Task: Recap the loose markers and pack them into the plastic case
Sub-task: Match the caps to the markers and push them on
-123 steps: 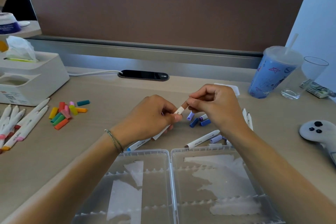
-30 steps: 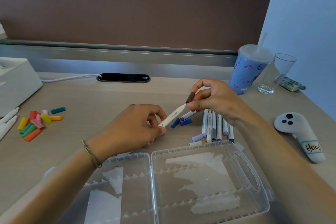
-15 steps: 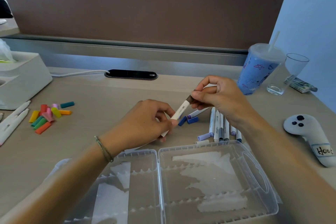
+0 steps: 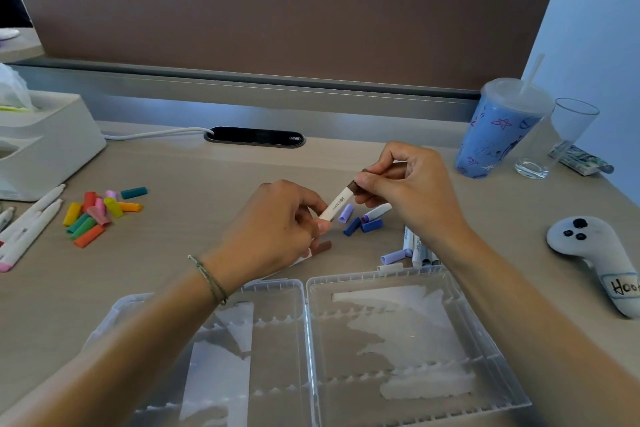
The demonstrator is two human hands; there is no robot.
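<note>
Both hands hold one white marker (image 4: pixel 337 204) above the desk. My left hand (image 4: pixel 277 232) grips its lower end, where a brown cap (image 4: pixel 323 246) shows below the fingers. My right hand (image 4: pixel 412 184) pinches the brown cap (image 4: pixel 353 186) on its upper end. The clear plastic case (image 4: pixel 306 340) lies open near the front edge, with no markers in it. Loose purple and blue caps (image 4: pixel 360 222) lie under my hands. A row of markers (image 4: pixel 415 250) lies by my right wrist. Colourful caps (image 4: pixel 97 215) and white markers (image 4: pixel 31 229) lie at the left.
A white tissue box (image 4: pixel 45 146) stands at the far left. A blue cup with a straw (image 4: pixel 498 128) and a clear glass (image 4: pixel 554 139) stand at the back right. A white controller (image 4: pixel 595 256) lies at the right. A cable port (image 4: pixel 254 137) sits at the back.
My right hand brought the brown cap down onto the marker's upper end and still pinches it. The view has shifted slightly.
</note>
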